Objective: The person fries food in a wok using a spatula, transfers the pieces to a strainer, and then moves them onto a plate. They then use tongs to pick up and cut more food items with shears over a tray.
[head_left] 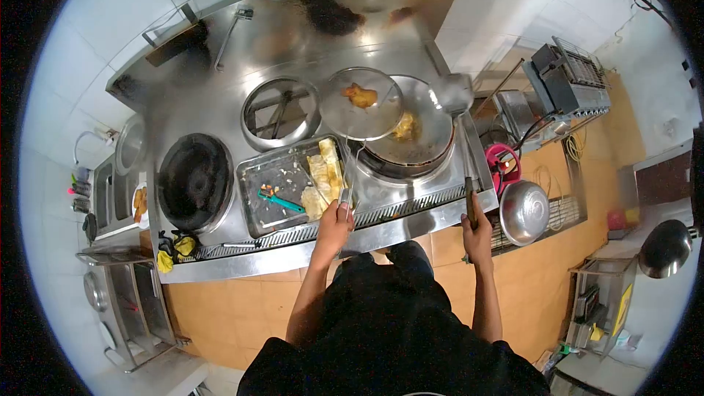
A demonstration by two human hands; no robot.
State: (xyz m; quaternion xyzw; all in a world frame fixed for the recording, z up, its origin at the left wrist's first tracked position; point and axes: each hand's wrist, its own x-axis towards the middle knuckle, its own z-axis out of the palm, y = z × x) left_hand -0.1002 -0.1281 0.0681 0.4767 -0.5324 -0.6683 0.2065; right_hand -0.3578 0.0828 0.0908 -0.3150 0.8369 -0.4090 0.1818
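Note:
My left hand point(334, 226) is closed around the handle of a round mesh strainer point(339, 114). A golden-brown fried piece of food point(359, 95) lies in the strainer, which overlaps the left side of a wok point(434, 126). Another yellowish piece point(406, 127) shows inside the wok. My right hand point(477, 236) grips the wooden handle of a ladle point(453, 95), whose metal bowl is at the wok's right rim. Below my left hand's strainer, a metal tray point(253, 216) holds pale yellow pieces point(319, 180) and a teal-handled tool point(281, 201).
A black wok point(194, 182) sits at the left of the steel stove point(220, 249). Behind the tray is an uncovered burner ring point(281, 112). A metal bowl point(523, 213) and a pink basket point(504, 167) stand at the right. Yellow-black cloths or gloves point(176, 248) lie at the left front corner.

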